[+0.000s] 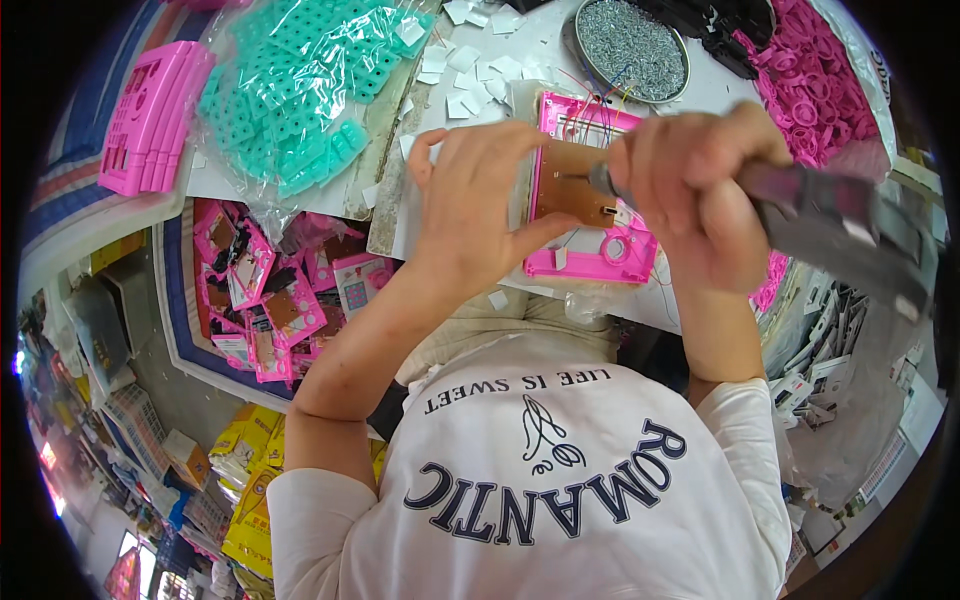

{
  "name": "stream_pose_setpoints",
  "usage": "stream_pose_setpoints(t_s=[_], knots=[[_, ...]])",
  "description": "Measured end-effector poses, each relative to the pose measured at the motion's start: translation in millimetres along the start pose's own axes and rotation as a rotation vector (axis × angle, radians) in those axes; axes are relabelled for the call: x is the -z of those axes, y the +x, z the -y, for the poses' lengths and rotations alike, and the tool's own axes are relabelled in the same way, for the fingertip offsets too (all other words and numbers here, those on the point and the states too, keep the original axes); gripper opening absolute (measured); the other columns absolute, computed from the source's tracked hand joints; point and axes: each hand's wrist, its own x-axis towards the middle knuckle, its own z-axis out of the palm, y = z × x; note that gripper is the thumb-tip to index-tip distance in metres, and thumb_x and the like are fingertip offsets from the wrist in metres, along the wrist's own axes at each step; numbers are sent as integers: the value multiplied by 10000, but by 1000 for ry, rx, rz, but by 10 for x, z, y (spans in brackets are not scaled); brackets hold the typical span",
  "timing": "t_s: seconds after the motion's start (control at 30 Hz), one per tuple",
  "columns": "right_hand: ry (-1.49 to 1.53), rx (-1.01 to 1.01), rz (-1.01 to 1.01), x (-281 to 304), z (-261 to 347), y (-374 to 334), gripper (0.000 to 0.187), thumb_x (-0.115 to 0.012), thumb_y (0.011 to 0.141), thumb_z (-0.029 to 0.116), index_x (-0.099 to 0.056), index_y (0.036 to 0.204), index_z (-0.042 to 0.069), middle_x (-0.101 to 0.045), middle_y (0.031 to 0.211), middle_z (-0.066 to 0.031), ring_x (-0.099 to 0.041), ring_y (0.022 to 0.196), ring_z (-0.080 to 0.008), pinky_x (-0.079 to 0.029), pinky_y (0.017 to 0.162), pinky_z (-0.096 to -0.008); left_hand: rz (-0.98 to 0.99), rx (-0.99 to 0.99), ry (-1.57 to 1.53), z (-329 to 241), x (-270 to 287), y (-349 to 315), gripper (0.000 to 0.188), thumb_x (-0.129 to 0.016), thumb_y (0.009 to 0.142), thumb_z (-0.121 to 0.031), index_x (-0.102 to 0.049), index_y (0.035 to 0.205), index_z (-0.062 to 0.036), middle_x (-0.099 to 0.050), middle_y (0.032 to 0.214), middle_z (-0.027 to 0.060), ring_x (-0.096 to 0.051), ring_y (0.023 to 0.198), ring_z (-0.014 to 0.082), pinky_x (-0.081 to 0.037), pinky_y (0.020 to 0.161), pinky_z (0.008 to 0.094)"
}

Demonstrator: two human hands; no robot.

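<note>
A pink plastic casing (545,262) lies on the worktable in front of me, with a brown circuit board (568,190) set in it. Thin coloured wires run from its upper end. My left hand (475,190) is at the casing's left side, fingers spread, its thumb and index fingertip at the board. In my right hand (700,175), fingers wrapped round it, is a dark power screwdriver (840,225), blurred by motion. Its tip points left onto the board. Whether a screw sits under the tip cannot be made out.
A round tin of small screws (632,50) stands behind the casing. Teal keypad parts (290,90) in clear plastic lie left, beside stacked pink casings (155,118). Pink parts (805,80) fill a bag at right. Below the table's left edge, a bin holds assembled pink pieces (290,310).
</note>
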Motion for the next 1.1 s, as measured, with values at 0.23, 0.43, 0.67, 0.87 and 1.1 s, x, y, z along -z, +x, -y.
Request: stream_pose_setpoints(t_s=[0.23,0.43,0.67,0.87,1.1], knots=[[-40,-11,-5,75,-299,64,208,-628,997,203,-487,899,85,-487,619,-12,-442,531,-117,-404,579,-341,41,61,111,108,136,-188,454,-855,728,-314,-647,1089,-134,-642,1100,31,-577,1039,230,-308,961,447],[-112,-32,-1,72,-390,49,247,-681,967,176,-472,874,85,-490,610,-19,-447,524,-116,-452,609,-348,182,-37,163,-62,156,-319,331,-869,694,-255,-690,943,-127,-635,1037,7,-577,974,241,-329,887,428],[33,51,70,280,-229,60,367,-687,938,188,-540,1231,22,-540,707,-39,-520,626,-152,-502,724,-371,338,81,210,-434,14,-334,275,-830,724,-326,-705,852,-118,-577,1043,29,-518,1035,241,-302,915,484],[-518,94,-378,243,270,-300,584,-668,912,61,-463,1454,-1,-620,1181,-155,-630,1083,-276,-516,937,-447,378,84,298,-512,-29,-245,184,-824,750,-264,-706,773,-125,-557,988,24,-518,990,243,-297,886,477],[-581,-499,-370,94,283,-983,460,-703,868,-24,-597,1313,33,-664,1074,-60,-621,748,-86,-498,672,-214,340,155,173,-439,-35,-225,70,-779,766,-144,-715,779,-120,-591,924,25,-559,939,241,-353,844,444]])
